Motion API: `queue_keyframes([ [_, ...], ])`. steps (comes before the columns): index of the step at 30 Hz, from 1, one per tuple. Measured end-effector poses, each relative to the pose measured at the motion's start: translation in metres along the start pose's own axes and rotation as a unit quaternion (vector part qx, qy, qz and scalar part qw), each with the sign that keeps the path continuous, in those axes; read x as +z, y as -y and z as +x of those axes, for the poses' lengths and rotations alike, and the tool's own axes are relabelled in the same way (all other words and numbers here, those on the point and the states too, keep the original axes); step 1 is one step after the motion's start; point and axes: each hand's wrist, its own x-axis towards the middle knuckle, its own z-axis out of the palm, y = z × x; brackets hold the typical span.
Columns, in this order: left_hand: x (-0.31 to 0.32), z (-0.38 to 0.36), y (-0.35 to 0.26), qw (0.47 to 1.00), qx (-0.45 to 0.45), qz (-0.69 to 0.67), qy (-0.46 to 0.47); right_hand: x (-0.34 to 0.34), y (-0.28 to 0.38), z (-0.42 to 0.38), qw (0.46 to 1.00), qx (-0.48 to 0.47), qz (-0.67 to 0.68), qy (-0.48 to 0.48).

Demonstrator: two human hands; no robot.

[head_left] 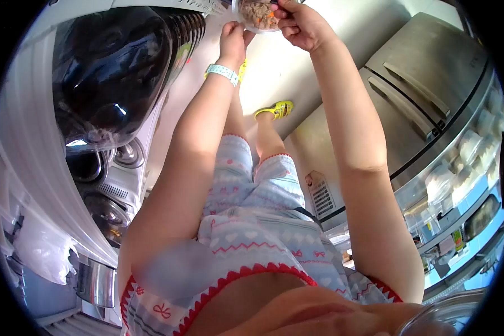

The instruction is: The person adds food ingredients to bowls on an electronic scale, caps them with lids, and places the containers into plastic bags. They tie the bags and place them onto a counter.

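At the top edge of the head view is a clear bowl (pixel 259 17), partly cut off by the frame. It contains a crumbly tan food, which looks like minced meat, with small orange bits. My left hand (pixel 235 42) grips the lower left side of the bowl, fingers closed at its rim; a pale patterned band circles that wrist. Over the right side of the bowl, my right hand (pixel 302 25) is closed around a thin dark utensil handle (pixel 274 4). The working end of that utensil cannot be made out.
Along the left stand a large glossy black surface (pixel 112 73), glass lids (pixel 130 152) and a metal pot (pixel 97 284). A stainless steel fridge (pixel 425 73) is on the right, near shelves holding bagged items (pixel 439 182). A yellow clog (pixel 277 110) shows on the pale floor.
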Motion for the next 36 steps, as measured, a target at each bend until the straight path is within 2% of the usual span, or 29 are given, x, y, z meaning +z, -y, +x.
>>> queue_keyframes([
  [1,0.000,-0.003,-0.003,1.000,-0.014,-0.014,0.006,-0.005,-0.011,0.002,1.000,0.000,0.002,-0.001],
  [3,-0.004,-0.003,-0.009,0.999,-0.025,-0.027,0.015,-0.003,-0.024,0.004,0.991,-0.070,-0.088,-0.072],
  [5,-0.016,-0.004,-0.009,0.996,-0.038,-0.048,0.059,0.001,-0.023,-0.004,0.988,-0.065,-0.101,-0.095],
  [7,-0.035,-0.016,-0.002,0.997,-0.048,-0.045,0.042,0.000,-0.033,-0.012,0.963,-0.137,-0.176,-0.150],
  [9,-0.046,-0.027,0.001,0.997,-0.047,-0.046,0.033,-0.002,-0.050,-0.026,0.961,-0.158,-0.160,-0.163],
  [11,-0.054,-0.040,0.004,0.997,-0.078,-0.002,-0.022,-0.004,-0.049,-0.025,0.956,-0.182,-0.147,-0.174],
  [12,-0.054,-0.043,0.005,0.998,-0.062,0.017,-0.026,-0.006,-0.050,-0.025,0.957,-0.193,-0.132,-0.169],
  [15,-0.042,-0.028,-0.002,0.999,-0.020,0.029,0.007,-0.006,-0.042,-0.014,0.959,-0.213,-0.092,-0.162],
  [17,-0.029,-0.012,-0.009,0.999,-0.013,0.036,0.016,0.005,-0.032,-0.005,0.946,-0.193,-0.076,-0.249],
  [19,-0.022,0.003,-0.012,0.997,0.009,0.053,0.062,0.003,-0.027,-0.002,0.952,-0.192,-0.074,-0.228],
  [21,-0.023,0.009,-0.011,0.996,0.009,0.059,0.060,-0.002,-0.029,-0.001,0.956,-0.193,-0.136,-0.175],
  [24,-0.025,0.015,-0.013,0.995,0.011,0.058,0.078,-0.002,-0.030,-0.002,0.969,-0.163,-0.120,-0.143],
  [28,-0.022,0.017,-0.019,0.996,-0.001,0.041,0.082,-0.001,-0.037,0.002,0.963,-0.185,-0.113,-0.161],
  [30,-0.024,0.020,-0.017,0.995,-0.010,0.048,0.089,-0.002,-0.040,0.005,0.968,-0.192,-0.068,-0.148],
  [34,-0.027,0.029,-0.014,0.992,-0.012,0.065,0.111,-0.004,-0.039,0.002,0.969,-0.181,-0.086,-0.145],
  [36,-0.026,0.028,-0.012,0.991,-0.012,0.068,0.110,0.000,-0.038,0.000,0.959,-0.189,-0.076,-0.196],
])
